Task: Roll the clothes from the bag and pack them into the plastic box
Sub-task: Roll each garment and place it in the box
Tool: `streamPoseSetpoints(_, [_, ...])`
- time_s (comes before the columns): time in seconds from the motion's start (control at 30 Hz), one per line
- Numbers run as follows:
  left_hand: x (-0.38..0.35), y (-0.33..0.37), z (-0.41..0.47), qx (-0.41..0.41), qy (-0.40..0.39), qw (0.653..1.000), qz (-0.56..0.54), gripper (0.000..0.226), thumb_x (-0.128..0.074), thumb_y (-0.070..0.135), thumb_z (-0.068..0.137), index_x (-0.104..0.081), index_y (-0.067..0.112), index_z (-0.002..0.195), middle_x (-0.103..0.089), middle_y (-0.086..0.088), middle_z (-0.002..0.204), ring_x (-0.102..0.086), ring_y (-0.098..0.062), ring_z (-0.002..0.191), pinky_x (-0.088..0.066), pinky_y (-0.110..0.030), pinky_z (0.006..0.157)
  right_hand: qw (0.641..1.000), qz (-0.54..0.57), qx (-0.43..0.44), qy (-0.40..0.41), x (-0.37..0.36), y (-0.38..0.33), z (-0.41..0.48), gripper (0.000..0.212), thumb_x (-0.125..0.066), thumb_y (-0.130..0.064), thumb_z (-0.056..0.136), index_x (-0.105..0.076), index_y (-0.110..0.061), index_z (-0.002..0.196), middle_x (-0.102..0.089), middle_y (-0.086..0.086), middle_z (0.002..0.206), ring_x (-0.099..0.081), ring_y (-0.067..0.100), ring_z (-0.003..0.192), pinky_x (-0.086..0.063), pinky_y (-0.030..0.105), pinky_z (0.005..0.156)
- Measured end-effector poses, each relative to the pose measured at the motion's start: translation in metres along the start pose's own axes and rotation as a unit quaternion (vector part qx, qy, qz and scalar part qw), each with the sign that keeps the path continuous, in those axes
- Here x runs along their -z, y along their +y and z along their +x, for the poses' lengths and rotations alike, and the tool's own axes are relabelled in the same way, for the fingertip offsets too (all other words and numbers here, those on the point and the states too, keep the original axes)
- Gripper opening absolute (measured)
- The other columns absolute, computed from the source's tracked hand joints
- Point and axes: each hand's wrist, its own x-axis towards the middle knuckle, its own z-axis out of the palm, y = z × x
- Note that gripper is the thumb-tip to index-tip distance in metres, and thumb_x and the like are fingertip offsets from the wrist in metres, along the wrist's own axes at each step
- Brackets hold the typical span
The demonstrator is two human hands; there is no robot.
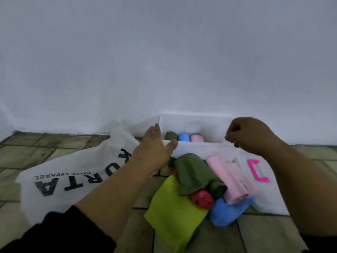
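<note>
A clear plastic box (200,148) stands against the wall, holding three rolled clothes: dark green (171,136), blue (183,137) and pink (196,138). My left hand (155,148) rests on the box's left front corner, fingers extended, thumb on the rim. My right hand (249,136) hovers at the box's right edge, fingers curled, with nothing visible in it. In front of the box lie loose clothes: a lime green cloth (171,210), an olive green piece (193,172), a red roll (202,199), a pink roll (229,178) and a blue piece (226,212). The white bag (69,179) lies to the left.
The box's white lid (268,194) with a pink handle (258,170) lies flat on the tiled floor to the right. A white wall runs directly behind the box. Tiled floor (45,148) stretches to the left of the bag.
</note>
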Motion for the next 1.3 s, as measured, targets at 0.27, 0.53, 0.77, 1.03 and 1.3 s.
streamPoseSetpoints(0.27, [-0.018,-0.061,-0.143,0.048,-0.274,0.933,0.229,0.079,-0.047,0.058,0.080,-0.019,0.025,0.146,-0.018,-0.008,0.154,-0.029,-0.028,0.136,-0.036,-0.040,0.102,0.968,-0.078,-0.139,-0.195,-0.046,0.020,-0.069,0.062,-0.078,-0.035,0.069,-0.051,-0.010,0.119,-0.062,0.012,0.105,-0.061,0.021,0.079,-0.050,0.025,0.051])
streamPoseSetpoints(0.53, [-0.031,-0.068,-0.153,0.070,-0.273,0.928,0.245,0.111,-0.069,0.054,0.071,0.000,0.020,0.151,0.006,-0.011,0.158,0.000,-0.036,0.144,-0.022,-0.051,0.113,0.917,0.236,-0.294,-0.133,-0.043,0.034,-0.092,0.037,-0.077,-0.007,0.068,-0.060,0.007,0.097,-0.064,0.021,0.076,-0.060,0.029,0.065,-0.047,0.029,0.054])
streamPoseSetpoints(0.77, [-0.026,-0.071,-0.157,0.061,-0.251,0.931,0.259,0.110,-0.067,0.059,0.070,-0.001,0.023,0.151,0.003,-0.007,0.159,-0.002,-0.031,0.145,-0.022,-0.050,0.113,0.932,0.263,-0.244,-0.050,-0.046,0.011,-0.197,0.042,-0.075,-0.006,0.070,-0.053,-0.016,0.104,-0.059,0.012,0.097,-0.062,0.031,0.075,-0.051,0.035,0.055])
streamPoseSetpoints(1.03, [-0.004,-0.072,-0.153,0.056,-0.202,0.965,0.158,0.067,-0.060,0.042,0.080,-0.038,0.024,0.141,-0.041,-0.008,0.146,-0.043,-0.026,0.129,-0.038,-0.036,0.104,0.989,0.098,0.066,-0.092,-0.116,-0.038,-0.258,0.037,-0.070,-0.022,0.070,-0.060,-0.027,0.105,-0.061,-0.007,0.102,-0.058,0.012,0.092,-0.044,0.022,0.078])
streamPoseSetpoints(1.3, [0.026,-0.044,-0.177,-0.080,-0.142,0.984,-0.068,0.020,-0.059,0.014,0.081,-0.067,0.033,0.082,-0.070,0.010,0.094,-0.062,-0.004,0.083,-0.048,-0.022,0.073,0.974,-0.004,0.212,-0.083,-0.140,-0.044,-0.253,0.041,-0.055,-0.026,0.072,-0.058,-0.036,0.111,-0.052,-0.007,0.107,-0.052,0.014,0.098,-0.043,0.027,0.078])
